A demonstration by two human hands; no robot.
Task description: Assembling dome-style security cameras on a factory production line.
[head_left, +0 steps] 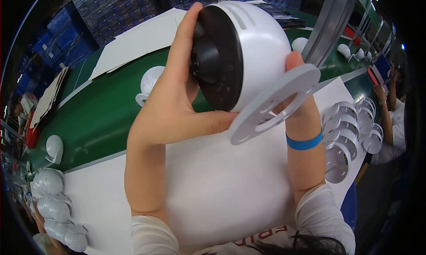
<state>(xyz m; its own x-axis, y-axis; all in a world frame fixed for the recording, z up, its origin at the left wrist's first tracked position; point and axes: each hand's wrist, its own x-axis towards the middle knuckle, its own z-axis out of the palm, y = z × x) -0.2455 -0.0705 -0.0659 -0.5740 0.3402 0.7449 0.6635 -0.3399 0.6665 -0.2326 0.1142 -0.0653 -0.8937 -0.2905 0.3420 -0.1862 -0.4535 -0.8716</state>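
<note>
Raised over the worktable is a security camera point(264, 46) with a round white shell, a black front and a protruding dark lens. My left hand point(175, 91) wraps its front side, fingers up along the black face and thumb below, near the base. Behind and beneath the shell is my right hand point(296, 102), its fingers partly hidden by the camera's flat white ring base point(248, 124). A blue band circles the right wrist. The camera is tilted, with the ring base hanging toward me.
White paper point(222, 184) covers the table before me. Past it runs a green conveyor belt point(106, 117) carrying white camera units point(54, 148). White shells point(49, 182) stand at the left, and several white ring-shaped parts point(339, 159) at the right. A metal post point(330, 26) rises far right; other people work at both sides.
</note>
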